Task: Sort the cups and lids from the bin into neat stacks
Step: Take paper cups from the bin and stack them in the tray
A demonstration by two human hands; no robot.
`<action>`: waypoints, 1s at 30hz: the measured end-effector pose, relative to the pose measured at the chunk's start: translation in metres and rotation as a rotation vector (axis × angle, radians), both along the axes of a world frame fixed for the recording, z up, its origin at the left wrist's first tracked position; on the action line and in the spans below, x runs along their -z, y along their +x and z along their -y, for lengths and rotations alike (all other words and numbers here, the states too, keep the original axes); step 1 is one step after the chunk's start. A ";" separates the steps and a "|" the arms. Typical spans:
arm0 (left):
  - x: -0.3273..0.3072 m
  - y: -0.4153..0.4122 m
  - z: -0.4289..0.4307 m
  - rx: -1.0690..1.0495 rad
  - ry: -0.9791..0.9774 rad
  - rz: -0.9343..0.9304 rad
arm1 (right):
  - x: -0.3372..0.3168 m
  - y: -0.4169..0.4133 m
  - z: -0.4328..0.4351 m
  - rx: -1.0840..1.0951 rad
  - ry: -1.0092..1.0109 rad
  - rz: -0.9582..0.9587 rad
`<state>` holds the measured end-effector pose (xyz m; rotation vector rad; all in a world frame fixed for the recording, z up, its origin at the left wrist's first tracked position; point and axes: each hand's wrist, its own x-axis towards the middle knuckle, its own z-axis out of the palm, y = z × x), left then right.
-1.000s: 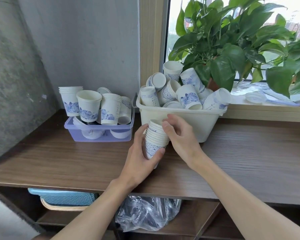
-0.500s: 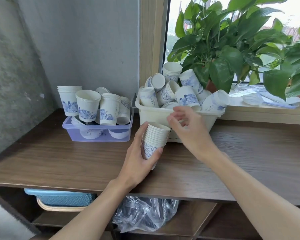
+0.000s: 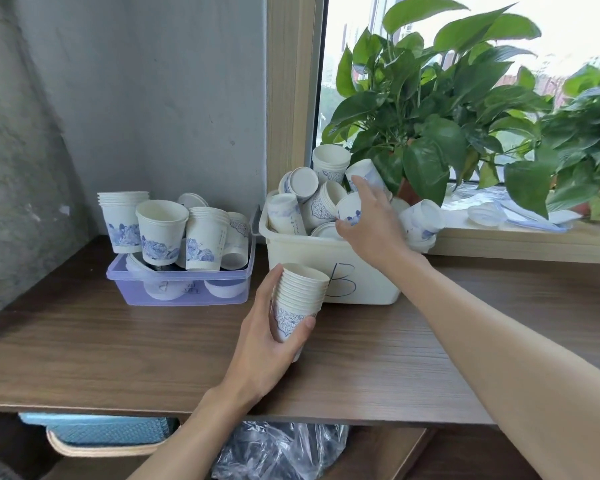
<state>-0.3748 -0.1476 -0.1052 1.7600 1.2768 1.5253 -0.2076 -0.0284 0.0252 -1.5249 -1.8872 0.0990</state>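
paper cup stack (image 3: 300, 299) gripped by left hand (image 3: 264, 344), right hand (image 3: 374, 226) grasping cup (image 3: 349, 207) in white bin (image 3: 291, 258)

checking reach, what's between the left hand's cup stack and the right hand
In the head view, the front wall of the white bin marked B separates cup stack and right hand.

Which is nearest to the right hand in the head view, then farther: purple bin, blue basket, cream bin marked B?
1. Cream bin: under the right hand.
2. Purple bin: left of it, on the same shelf.
3. Blue basket: beneath the shelf, at lower left.
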 end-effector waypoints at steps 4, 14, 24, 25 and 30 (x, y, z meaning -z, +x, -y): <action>0.000 0.000 0.001 -0.002 -0.002 0.008 | -0.002 -0.003 -0.004 0.017 -0.046 -0.011; -0.002 0.001 0.003 -0.003 -0.035 0.024 | -0.012 -0.013 0.032 -0.171 0.223 -0.366; -0.001 -0.021 0.023 -0.063 -0.076 0.068 | 0.008 -0.053 0.081 -0.410 -0.029 -0.775; -0.003 -0.024 0.026 -0.077 -0.072 0.067 | 0.011 -0.057 0.084 -0.430 -0.054 -0.781; -0.003 -0.042 0.038 -0.120 -0.067 0.052 | 0.024 -0.075 0.094 -0.479 -0.193 -0.811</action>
